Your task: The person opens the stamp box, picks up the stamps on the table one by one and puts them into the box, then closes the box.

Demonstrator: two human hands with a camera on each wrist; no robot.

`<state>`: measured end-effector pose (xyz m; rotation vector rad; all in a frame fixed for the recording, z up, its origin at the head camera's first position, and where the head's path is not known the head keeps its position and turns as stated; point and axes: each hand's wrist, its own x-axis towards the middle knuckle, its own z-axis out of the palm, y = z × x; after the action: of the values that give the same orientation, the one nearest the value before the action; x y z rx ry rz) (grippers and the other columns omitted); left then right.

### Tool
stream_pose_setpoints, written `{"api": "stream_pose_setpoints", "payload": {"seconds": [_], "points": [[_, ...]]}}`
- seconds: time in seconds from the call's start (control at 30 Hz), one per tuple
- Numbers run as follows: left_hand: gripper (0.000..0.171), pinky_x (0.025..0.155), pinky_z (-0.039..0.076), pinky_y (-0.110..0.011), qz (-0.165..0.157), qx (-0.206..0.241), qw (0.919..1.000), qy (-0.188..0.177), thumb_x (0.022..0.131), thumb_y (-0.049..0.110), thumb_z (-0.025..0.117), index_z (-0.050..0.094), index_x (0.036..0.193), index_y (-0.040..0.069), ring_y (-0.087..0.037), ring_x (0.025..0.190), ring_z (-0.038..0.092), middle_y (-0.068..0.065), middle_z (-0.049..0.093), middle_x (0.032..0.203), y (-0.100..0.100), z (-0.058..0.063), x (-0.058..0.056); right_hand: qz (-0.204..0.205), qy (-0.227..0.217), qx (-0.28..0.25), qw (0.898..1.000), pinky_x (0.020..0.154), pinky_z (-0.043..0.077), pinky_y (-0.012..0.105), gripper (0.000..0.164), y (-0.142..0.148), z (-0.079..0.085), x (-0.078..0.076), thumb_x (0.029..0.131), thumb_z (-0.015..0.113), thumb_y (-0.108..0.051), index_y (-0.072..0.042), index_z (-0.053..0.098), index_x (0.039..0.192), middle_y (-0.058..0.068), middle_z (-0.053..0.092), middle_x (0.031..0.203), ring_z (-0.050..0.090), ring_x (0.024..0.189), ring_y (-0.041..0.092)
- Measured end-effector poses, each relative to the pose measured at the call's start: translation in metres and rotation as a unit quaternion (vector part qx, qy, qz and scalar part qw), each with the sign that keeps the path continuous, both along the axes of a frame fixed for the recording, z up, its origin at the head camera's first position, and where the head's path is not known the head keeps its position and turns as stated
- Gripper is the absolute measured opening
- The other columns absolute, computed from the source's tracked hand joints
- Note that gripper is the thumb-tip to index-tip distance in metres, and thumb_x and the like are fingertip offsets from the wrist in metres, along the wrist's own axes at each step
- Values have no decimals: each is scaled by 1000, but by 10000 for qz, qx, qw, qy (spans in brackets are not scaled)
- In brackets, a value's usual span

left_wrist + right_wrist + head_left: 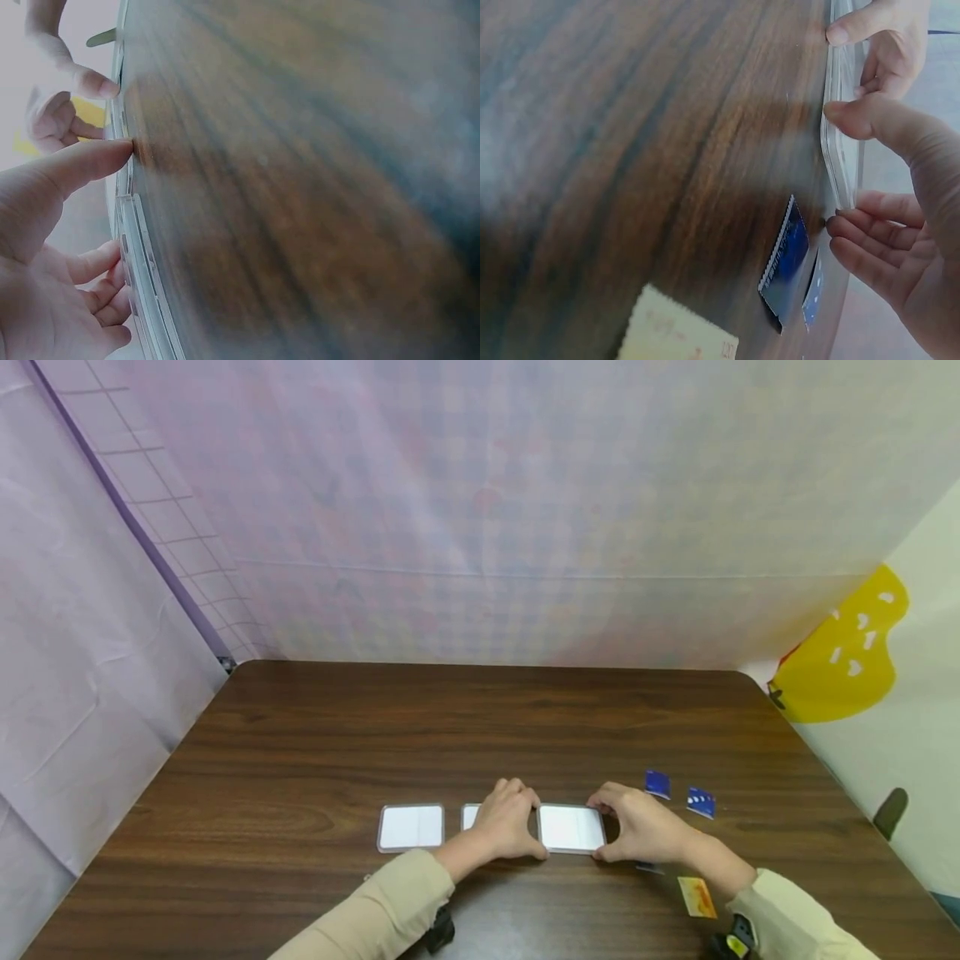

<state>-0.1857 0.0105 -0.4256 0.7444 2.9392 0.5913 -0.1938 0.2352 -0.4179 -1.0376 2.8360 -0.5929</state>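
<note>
A flat clear-edged case with a white face (572,828) lies on the table between the two hands. My left hand (506,822) holds its left side, thumb at the near corner and fingertips at the far one. On the opposite side my right hand (641,825) grips it the same way, thumb near and fingers far. A second white case (470,815) is mostly hidden beneath the left hand. Farther left sits a third such case (411,827). In the right wrist view, the thumb and fingers span the transparent edge of the case (840,161).
Right of the hands lie small blue stamps (657,784) with toothed edges, one partly under the right hand. A yellow-orange stamp (697,897) lies nearer, beside the right wrist. The wooden table (300,735) ends at a curtain (480,527) behind.
</note>
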Motion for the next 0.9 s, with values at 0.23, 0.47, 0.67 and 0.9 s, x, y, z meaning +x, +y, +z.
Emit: {"api": "stream_pose_setpoints", "payload": {"seconds": [0.23, 0.47, 0.67, 0.9], "points": [[60, 69, 41, -19, 8, -113, 9999, 52, 56, 41, 82, 62, 102, 10, -14, 85, 45, -1, 54, 95, 1, 0, 0, 100, 31, 130, 9999, 68, 48, 24, 49, 1, 2, -5, 62, 79, -36, -8, 63, 98, -6, 58, 89, 54, 80, 8], [60, 69, 40, -19, 9, -137, 9999, 21, 57, 42, 81, 62, 103, 10, -14, 85, 44, 0, 52, 93, 0, 0, 1, 97, 109, 62, 9999, 70, 49, 25, 48, 1, 2, -7, 60, 80, -36, -10, 63, 97, -7, 59, 90, 55, 81, 7], [62, 70, 40, -19, 0, -82, 10000, 53, 57, 43, 81, 62, 105, 9, -14, 85, 44, 0, 52, 93, -1, 0, 1, -38, 160, -169, 9997, 73, 51, 28, 51, 6, 4, -7, 60, 80, -34, -8, 63, 101, -4, 60, 96, 57, 85, 10], [61, 71, 41, -19, -32, -15, 9999, 150, 58, 43, 81, 62, 104, 9, -14, 85, 44, 0, 52, 92, -1, 0, 1, -216, 145, -353, 9990, 73, 51, 32, 51, 16, 9, -15, 64, 79, -33, -6, 61, 104, -1, 59, 98, 58, 87, 14]]}}
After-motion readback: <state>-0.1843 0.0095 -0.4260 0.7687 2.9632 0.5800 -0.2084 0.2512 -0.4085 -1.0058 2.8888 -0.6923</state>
